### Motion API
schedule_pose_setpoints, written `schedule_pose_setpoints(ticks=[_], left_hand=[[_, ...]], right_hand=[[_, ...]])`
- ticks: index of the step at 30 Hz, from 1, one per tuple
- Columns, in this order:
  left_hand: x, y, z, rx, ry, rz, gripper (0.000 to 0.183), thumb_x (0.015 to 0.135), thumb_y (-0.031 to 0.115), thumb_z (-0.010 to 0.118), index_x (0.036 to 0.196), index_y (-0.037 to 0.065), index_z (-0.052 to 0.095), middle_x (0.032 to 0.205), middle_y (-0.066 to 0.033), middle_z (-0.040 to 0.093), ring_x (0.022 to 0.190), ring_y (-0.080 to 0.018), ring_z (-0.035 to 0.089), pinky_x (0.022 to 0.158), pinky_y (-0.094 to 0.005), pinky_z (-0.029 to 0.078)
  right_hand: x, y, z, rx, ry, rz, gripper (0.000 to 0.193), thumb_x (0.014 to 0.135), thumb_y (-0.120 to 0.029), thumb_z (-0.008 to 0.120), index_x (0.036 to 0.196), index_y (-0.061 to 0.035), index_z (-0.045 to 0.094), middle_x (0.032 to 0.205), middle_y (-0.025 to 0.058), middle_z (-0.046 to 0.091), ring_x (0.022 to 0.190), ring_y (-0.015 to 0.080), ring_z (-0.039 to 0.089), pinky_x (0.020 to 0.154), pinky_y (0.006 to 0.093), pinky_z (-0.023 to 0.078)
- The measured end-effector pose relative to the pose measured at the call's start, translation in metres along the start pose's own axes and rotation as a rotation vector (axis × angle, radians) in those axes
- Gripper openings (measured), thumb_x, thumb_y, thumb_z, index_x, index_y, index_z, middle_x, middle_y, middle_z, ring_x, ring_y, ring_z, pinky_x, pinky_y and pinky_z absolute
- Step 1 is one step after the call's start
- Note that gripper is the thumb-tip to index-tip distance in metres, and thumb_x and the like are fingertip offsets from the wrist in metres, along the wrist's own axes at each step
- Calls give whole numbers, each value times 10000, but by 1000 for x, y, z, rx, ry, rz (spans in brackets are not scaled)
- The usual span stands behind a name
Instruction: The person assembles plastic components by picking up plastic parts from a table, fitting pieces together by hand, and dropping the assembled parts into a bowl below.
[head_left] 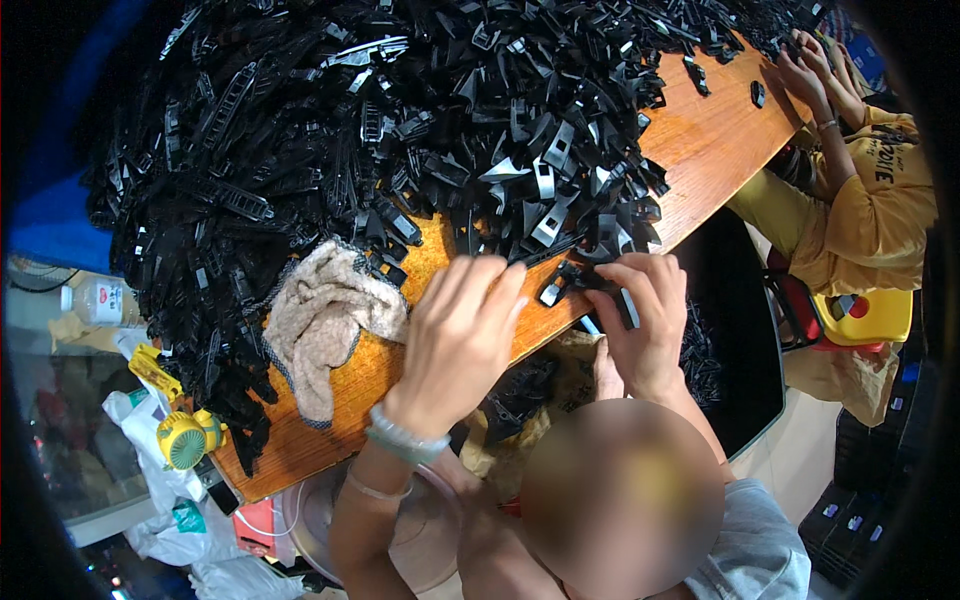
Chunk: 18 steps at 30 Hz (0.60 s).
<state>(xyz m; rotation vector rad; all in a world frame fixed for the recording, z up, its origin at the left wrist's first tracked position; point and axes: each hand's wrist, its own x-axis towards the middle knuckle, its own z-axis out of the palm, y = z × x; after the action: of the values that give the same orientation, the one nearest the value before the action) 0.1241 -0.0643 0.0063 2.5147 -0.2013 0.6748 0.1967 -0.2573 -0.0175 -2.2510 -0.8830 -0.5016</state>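
My left hand (458,335), with bracelets at the wrist, hovers over the table's near edge beside a crumpled beige cloth (320,325). Its fingers are slightly blurred, bent and apart, with nothing visible in them. At the same edge, my right hand (648,315) pinches a small black plastic part (628,308) between thumb and fingers. Another black clip-like part (553,290) lies between the two hands. A huge heap of black plastic parts (400,130) covers most of the wooden table (705,140).
Close below sits a person in a grey shirt (750,540), a hand (606,372) showing under the edge. At far right, a person in yellow (875,230) works at the table. A black bin (745,340), yellow stool (880,318), small yellow-green fan (185,440) and clear tub (410,540) stand around.
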Motion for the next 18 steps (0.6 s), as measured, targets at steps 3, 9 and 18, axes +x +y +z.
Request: schedule_pose_setpoints(ticks=[3, 9, 18], left_hand=[[17, -7, 14, 207, -30, 41, 198, 775, 8, 716, 946, -4, 619, 874, -119, 552, 815, -298, 561, 716, -396, 471], [-8, -1, -2, 114, 69, -155, 180, 768, -9, 711, 906, 9, 596, 957, -150, 531, 899, -323, 552, 775, -413, 467], [-107, 13, -32, 444, -50, -324, 261, 811, 16, 676, 1065, 33, 618, 1031, -158, 560, 870, -330, 577, 766, -413, 491]], right_hand=[[0, -5, 4, 86, 66, -18, 351, 696, 5, 777, 1021, -37, 651, 1049, 102, 639, 913, 277, 582, 773, 371, 439], [-10, -7, 4, 458, -35, 80, 305, 802, 49, 707, 1102, 19, 659, 988, 155, 678, 852, 276, 663, 732, 332, 530], [-12, -30, 10, 1213, -291, 495, 290, 921, 52, 596, 1209, 57, 624, 1077, 121, 568, 843, 161, 651, 683, 251, 558]])
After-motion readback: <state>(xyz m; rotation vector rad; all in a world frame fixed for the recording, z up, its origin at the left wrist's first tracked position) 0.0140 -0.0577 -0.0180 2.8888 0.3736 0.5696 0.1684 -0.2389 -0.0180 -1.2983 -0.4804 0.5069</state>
